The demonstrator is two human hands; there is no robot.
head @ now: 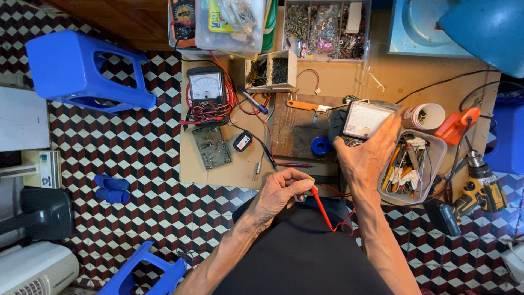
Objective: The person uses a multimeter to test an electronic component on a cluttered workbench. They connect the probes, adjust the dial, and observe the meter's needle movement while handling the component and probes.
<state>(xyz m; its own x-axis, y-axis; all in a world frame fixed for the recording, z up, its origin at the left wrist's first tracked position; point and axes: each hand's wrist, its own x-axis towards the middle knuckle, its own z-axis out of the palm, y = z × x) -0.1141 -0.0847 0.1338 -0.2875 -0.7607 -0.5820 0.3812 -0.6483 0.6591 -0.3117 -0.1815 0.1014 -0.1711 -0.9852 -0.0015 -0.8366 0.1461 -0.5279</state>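
My left hand (281, 192) pinches a red test probe (322, 208) near my lap, its red lead curling off to the right. My right hand (364, 157) grips the lower edge of an analog multimeter (364, 119) with a white dial face, held tilted above the low wooden board (240, 164). A blue roll of tape (320, 145) lies just left of that meter. A second analog meter (206, 90) wrapped in red leads rests at the board's left side.
Clear bins of screws and parts (326, 27) line the far edge. A tool tray (410, 166), a tape roll (424, 116) and a yellow cordless drill (476, 188) sit on the right. Blue plastic stools (82, 71) stand on the chequered floor to the left.
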